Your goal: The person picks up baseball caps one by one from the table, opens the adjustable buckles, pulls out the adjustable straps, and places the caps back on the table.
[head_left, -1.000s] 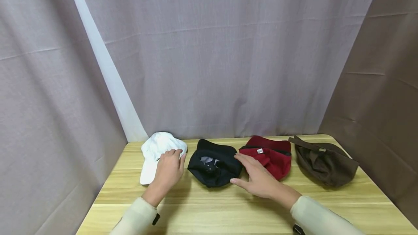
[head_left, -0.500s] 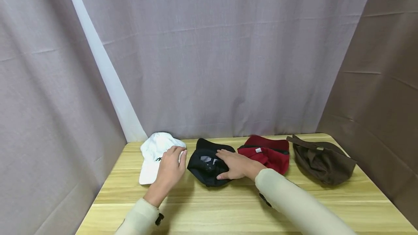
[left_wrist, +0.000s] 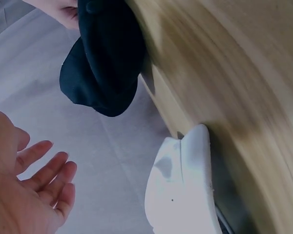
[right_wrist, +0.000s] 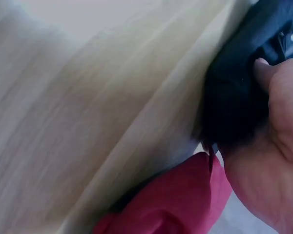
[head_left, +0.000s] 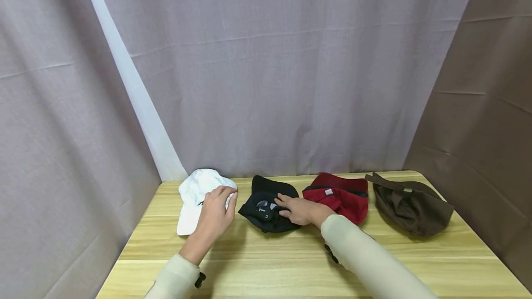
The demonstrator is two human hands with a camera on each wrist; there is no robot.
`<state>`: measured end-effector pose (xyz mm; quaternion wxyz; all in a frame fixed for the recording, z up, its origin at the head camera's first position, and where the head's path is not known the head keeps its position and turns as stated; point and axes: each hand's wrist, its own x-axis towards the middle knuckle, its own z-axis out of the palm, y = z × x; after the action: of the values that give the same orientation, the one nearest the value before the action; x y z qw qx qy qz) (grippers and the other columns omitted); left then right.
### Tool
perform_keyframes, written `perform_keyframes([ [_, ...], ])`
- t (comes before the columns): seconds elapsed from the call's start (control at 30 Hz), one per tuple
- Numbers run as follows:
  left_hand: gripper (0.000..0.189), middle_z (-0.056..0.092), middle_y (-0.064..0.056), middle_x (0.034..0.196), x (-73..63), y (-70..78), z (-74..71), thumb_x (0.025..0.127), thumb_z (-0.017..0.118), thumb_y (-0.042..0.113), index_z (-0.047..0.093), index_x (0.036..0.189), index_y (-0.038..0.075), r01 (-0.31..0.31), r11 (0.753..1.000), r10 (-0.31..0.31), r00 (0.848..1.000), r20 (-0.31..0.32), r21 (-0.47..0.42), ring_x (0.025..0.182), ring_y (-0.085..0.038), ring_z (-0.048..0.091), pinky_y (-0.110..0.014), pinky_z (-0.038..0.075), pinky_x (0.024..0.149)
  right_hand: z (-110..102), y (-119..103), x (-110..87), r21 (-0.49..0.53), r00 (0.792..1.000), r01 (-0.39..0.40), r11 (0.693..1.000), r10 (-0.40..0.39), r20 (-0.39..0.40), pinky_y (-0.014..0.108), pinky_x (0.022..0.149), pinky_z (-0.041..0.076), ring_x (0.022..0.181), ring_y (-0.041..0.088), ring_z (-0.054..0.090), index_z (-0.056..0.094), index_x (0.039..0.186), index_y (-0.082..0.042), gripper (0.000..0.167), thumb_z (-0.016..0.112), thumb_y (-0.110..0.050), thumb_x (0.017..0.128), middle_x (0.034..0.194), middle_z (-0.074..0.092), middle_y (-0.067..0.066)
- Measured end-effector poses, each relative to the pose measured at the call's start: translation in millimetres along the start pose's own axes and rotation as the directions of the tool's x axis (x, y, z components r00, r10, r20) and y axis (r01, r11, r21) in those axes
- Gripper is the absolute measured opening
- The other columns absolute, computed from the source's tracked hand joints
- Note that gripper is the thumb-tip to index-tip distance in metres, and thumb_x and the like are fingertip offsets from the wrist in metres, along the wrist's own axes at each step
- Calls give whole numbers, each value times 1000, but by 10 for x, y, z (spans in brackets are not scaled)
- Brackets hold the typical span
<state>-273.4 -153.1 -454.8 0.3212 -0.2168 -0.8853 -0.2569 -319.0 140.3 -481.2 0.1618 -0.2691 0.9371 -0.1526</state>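
Note:
A black cap (head_left: 266, 220) lies in the middle of the row, its inside opening showing. My right hand (head_left: 297, 210) grips its right side; in the right wrist view the thumb presses into the black fabric, and the other fingers are mostly hidden. To the left is a white cap (head_left: 199, 190), its brim toward the front of the table. My left hand (head_left: 217, 209) hovers in front of the white cap's right part, hiding some of it. The left wrist view shows that hand's fingers (left_wrist: 51, 175) loosely bent, apart from the white cap (left_wrist: 180, 190), with nothing in them.
Just right of the black cap lies a red cap (head_left: 347, 204), close to my right forearm. Farther right sits a dark brown hat (head_left: 411, 211) with a strap. All stand near the back edge of the wooden table (head_left: 266, 266), before a grey curtain (head_left: 266, 82).
My right hand has moved left from beside the red cap onto the black cap and taken hold of it. The black cap's front edge has shifted up and its shape has folded. My left hand stays nearly still.

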Motion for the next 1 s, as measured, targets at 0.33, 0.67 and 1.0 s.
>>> perform_keyframes([
  [0.33, 17, 78, -10, 109, -79, -17, -1, 102, 71, 21, 78, 110, 8, -7, 1000, 7, 1000, 26, 12, 106, -31, 72, -46, 48, 86, -62, 48, 41, 122, 1000, -16, 992, 14, 12, 57, 134, 23, 165, 37, 27, 51, 159, -12, 48, 48, -29, 115, 177, 28, 13],
  [0.67, 17, 78, -10, 110, -129, 41, 62, 100, 73, 19, 78, 111, 7, -50, 999, 50, 998, 25, 6, 107, -30, 72, -46, 49, 88, -26, 77, 40, 198, 995, -89, 976, 97, -33, 57, 133, 26, 162, 41, 32, 37, 166, -10, 66, 41, -50, 114, 172, 38, 18],
  [1.0, 26, 77, -10, 117, -179, 118, 142, 102, 71, 23, 76, 121, 6, 13, 997, -5, 994, 106, -81, 114, -32, 71, -49, 51, 97, 11, 119, 81, 271, 993, -85, 959, 105, -60, 55, 134, 25, 163, 37, 31, 39, 164, -6, 65, 38, -49, 115, 172, 37, 18],
])
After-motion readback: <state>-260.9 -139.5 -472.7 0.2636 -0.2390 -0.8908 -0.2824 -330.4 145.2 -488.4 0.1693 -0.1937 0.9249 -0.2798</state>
